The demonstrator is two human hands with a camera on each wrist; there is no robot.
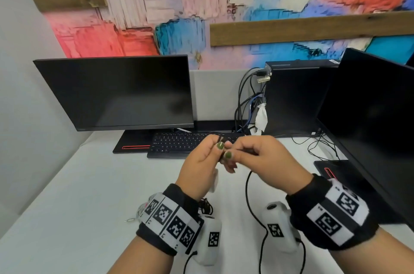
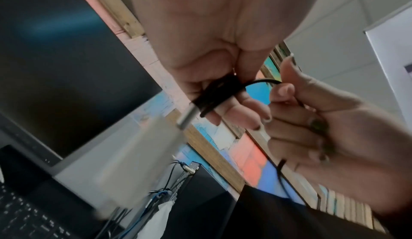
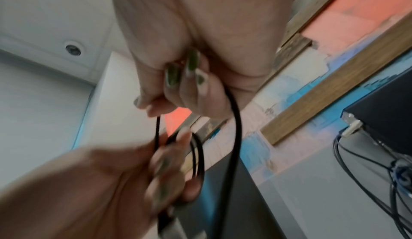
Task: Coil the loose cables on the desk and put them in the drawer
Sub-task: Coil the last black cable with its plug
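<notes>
Above the white desk (image 1: 94, 184), before the keyboard (image 1: 177, 142), I saw left hand (image 1: 199, 159) gripping coiled black cable (image 2: 214, 94); right hand (image 1: 262, 157) pinched its tail.

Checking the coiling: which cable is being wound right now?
The black cable held up between both hands: left hand pinches its loops, right hand feeds it. The white cable lies on the desk.
</notes>
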